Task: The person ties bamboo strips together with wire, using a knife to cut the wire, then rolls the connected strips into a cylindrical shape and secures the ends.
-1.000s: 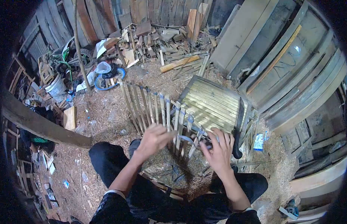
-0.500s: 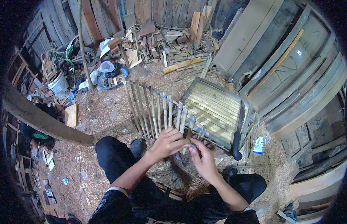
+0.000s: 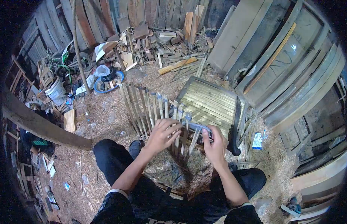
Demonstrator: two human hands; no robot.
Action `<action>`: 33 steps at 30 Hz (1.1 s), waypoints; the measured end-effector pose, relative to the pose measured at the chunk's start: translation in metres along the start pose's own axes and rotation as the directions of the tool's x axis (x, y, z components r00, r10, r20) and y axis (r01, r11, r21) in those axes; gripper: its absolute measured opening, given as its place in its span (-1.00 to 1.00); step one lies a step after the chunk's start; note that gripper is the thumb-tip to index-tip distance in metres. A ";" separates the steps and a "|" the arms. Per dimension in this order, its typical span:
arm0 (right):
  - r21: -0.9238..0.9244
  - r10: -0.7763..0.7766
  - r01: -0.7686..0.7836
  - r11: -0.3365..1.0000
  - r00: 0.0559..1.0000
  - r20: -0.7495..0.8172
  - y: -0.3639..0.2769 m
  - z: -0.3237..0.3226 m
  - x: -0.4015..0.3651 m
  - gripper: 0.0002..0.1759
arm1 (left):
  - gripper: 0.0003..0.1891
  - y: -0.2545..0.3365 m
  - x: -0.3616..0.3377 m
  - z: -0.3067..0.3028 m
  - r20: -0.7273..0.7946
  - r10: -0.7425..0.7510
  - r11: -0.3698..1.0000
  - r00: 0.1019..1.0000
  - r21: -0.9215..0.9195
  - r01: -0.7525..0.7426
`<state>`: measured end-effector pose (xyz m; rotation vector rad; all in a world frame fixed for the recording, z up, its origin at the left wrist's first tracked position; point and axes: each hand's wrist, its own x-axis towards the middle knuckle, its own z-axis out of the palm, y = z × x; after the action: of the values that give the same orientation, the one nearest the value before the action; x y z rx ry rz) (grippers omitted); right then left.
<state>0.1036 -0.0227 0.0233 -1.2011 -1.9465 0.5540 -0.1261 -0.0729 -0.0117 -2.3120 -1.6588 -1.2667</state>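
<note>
A row of upright bamboo slats (image 3: 166, 106) stands between my knees, bound near the tops with a grey strip (image 3: 197, 127). At the row's right end, my right hand (image 3: 216, 145) pinches the strip between thumb and fingers, close to the last slats. My left hand (image 3: 164, 135) hovers in front of the middle slats with fingers loosely stretched; nothing shows in it. Its fingers hide part of the slats behind.
Beyond the slats lies a framed slatted panel (image 3: 207, 102), with a long dark-handled knife (image 3: 236, 143) along its right edge. A curved beam (image 3: 46, 128) crosses the left side, near another person (image 3: 37, 140). Wood scraps (image 3: 158, 44) pile up at the back; boards (image 3: 278, 74) lean right.
My hands were together at the strip and have come apart. The right has moved right with the strip; the left has let go and opened. The view has shifted slightly.
</note>
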 end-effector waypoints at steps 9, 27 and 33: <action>0.011 -0.067 0.067 0.998 0.997 0.037 0.006 -0.007 -0.001 -0.76 | -0.55 0.016 0.008 0.016 -0.074 -0.088 0.988 0.993 -0.134 0.078; 0.101 0.064 -0.086 0.991 0.977 0.206 0.034 -0.006 -0.010 -0.79 | -0.65 0.025 0.007 0.047 0.045 -0.110 0.987 0.993 -0.112 0.115; 0.068 0.053 -0.072 0.995 0.966 0.255 0.030 -0.002 -0.003 -0.80 | -0.70 0.023 0.007 0.046 0.039 -0.084 0.991 0.996 -0.097 0.087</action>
<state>0.1225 -0.0111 0.0024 -1.1941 -2.0823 0.8431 -0.0802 -0.0562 -0.0282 -2.3543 -1.7637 -1.3618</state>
